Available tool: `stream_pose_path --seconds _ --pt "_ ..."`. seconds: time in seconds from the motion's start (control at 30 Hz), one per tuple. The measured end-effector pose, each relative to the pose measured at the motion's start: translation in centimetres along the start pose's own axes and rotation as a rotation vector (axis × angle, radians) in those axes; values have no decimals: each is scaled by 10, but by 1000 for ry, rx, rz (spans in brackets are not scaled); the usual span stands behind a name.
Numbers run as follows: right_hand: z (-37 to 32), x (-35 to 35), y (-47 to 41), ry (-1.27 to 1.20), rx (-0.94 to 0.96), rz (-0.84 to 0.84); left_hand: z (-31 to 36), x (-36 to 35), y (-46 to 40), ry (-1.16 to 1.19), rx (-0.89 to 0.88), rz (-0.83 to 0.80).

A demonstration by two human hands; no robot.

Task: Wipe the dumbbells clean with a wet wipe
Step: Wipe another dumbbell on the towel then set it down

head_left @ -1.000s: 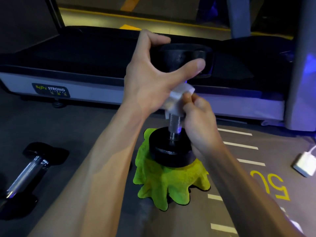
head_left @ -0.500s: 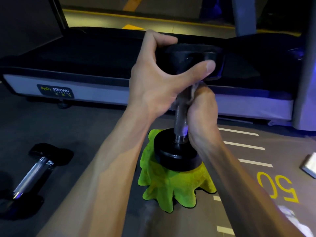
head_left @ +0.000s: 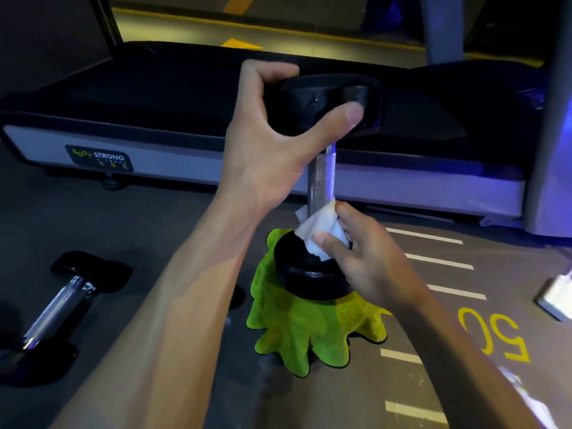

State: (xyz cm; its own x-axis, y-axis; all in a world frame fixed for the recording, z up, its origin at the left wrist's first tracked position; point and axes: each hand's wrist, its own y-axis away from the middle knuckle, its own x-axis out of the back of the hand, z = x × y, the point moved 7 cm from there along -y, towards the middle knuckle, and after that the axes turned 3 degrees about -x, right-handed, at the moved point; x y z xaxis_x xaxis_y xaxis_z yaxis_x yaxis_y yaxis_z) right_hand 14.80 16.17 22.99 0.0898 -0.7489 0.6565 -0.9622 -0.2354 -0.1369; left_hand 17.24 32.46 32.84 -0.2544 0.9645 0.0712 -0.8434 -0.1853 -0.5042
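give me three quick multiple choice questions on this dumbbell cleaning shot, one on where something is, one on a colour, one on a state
1. Where does the upright dumbbell stand?
A. on a cloth on the floor
B. on the treadmill belt
C. on a bench

2. What colour is the cloth under it?
A. red
B. bright green
C. white

3. How does the right hand hold the wet wipe?
A. lying open and flat on the floor
B. balled in a fist away from the dumbbell
C. pinched against the bottom of the metal handle

Answers:
1. A, its lower head sits on the cloth spread over the grey floor, while the left hand grips the top head.
2. B, the cloth is bright green.
3. C, fingers and thumb press the wipe round the handle just above the lower head.
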Motion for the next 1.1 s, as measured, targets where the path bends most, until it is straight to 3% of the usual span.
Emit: stream_pose_path --seconds 0.1,0.23,0.4,0.57,0.8,0.97,1.1 --pt "1 -1 -1 -29 38 -13 -22 -3 19 30 134 57" --pt "-1 3 -1 -46 33 40 -66 -33 60 154 448 -140" --pt "9 3 7 -142 -4 167 -78 -34 56 165 441 -85" --pt "23 18 26 -636 -136 324 -79 -33 58 269 485 -88" --pt "29 11 58 -707 -242 405 -70 1 75 320 450 42" --pt "8 -28 71 -727 -261 274 -61 70 109 139 401 108" --pt "-8 -90 77 -662 -307 -15 -82 150 133 -286 343 107"
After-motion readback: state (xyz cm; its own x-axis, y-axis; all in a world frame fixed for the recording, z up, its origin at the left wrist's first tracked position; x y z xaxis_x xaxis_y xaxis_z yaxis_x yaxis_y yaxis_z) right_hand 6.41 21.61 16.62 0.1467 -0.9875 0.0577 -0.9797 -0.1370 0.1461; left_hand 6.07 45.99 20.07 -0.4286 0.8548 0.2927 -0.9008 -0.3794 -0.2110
